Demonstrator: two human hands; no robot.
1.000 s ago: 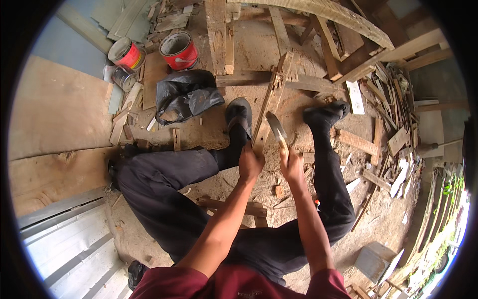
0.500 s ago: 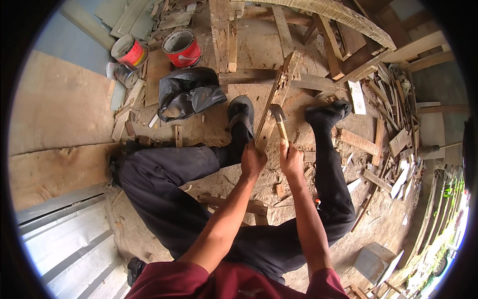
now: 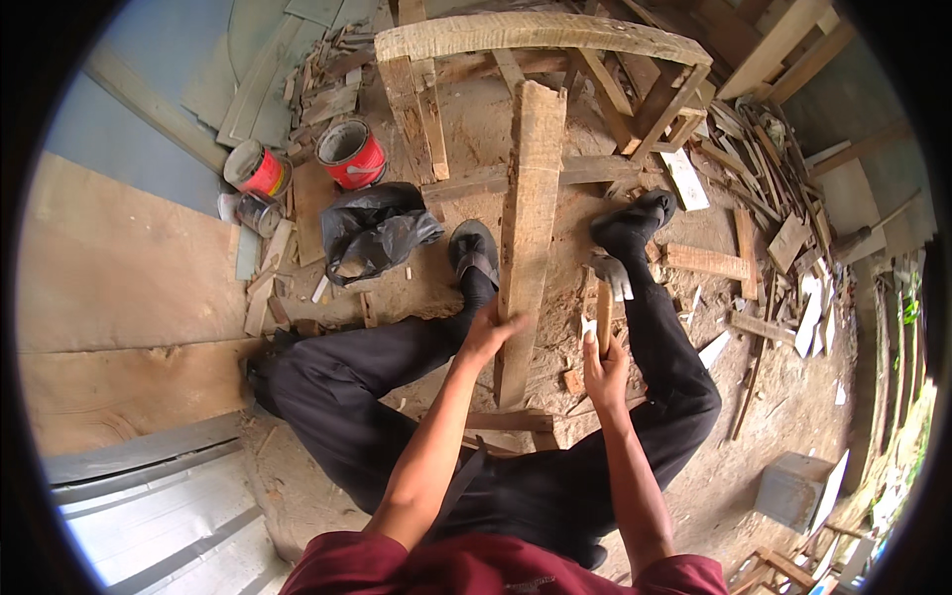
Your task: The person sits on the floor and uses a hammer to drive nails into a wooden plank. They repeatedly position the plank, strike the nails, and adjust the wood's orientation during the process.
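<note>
Between my legs stands a long, rough wooden beam (image 3: 535, 198), its broad face turned up toward me. My left hand (image 3: 488, 335) grips its left edge low down, with the thumb across the face. To the right of the beam, my right hand (image 3: 606, 375) is closed round the wooden handle of a hammer (image 3: 604, 312). The hammer's grey metal head is held away from the beam, beside my right shin. The left fingers behind the beam are partly hidden.
A wooden frame with a curved top rail (image 3: 545, 35) stands ahead. On the left are a black plastic bag (image 3: 382, 233) and red paint cans (image 3: 352, 159). Wood offcuts (image 3: 709, 261) and scraps litter the right side. A grey box (image 3: 793, 491) sits lower right.
The beam has turned more upright, with its broad face now toward me. The hammer has come off the beam and swung right and nearer. My left hand has moved slightly left and down.
</note>
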